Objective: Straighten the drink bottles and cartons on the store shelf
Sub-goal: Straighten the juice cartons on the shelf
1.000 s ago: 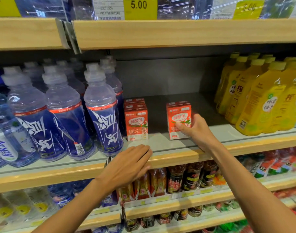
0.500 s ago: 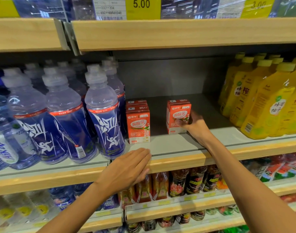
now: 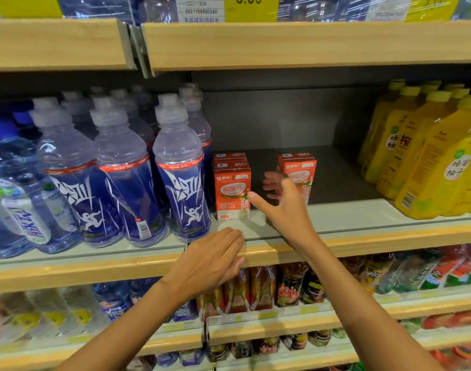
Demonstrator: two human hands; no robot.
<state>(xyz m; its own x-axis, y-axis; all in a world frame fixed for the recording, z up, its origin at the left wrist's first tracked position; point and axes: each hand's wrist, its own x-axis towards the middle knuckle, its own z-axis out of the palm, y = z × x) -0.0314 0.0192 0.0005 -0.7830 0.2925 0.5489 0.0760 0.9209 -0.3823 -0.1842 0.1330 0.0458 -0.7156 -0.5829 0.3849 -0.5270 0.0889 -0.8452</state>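
Observation:
Two rows of small orange milk-drink cartons stand on the grey shelf (image 3: 349, 212). The left row's front carton (image 3: 232, 191) faces me, beside the blue bottles. The right carton (image 3: 301, 172) stands further back. My right hand (image 3: 285, 204) hovers between the two rows with fingers spread, blurred, holding nothing, its thumb near the left carton. My left hand (image 3: 213, 261) rests flat on the shelf's wooden front edge with straight fingers.
Clear blue-labelled bottles (image 3: 179, 172) crowd the shelf's left part. Yellow juice bottles (image 3: 432, 162) fill the right. A bare gap lies between the cartons and the yellow bottles. The wooden shelf above (image 3: 309, 44) hangs low. Lower shelves hold packed drinks.
My right hand let go of the right carton after pushing it back on the shelf, and moved left into the gap. My left hand stayed on the shelf edge.

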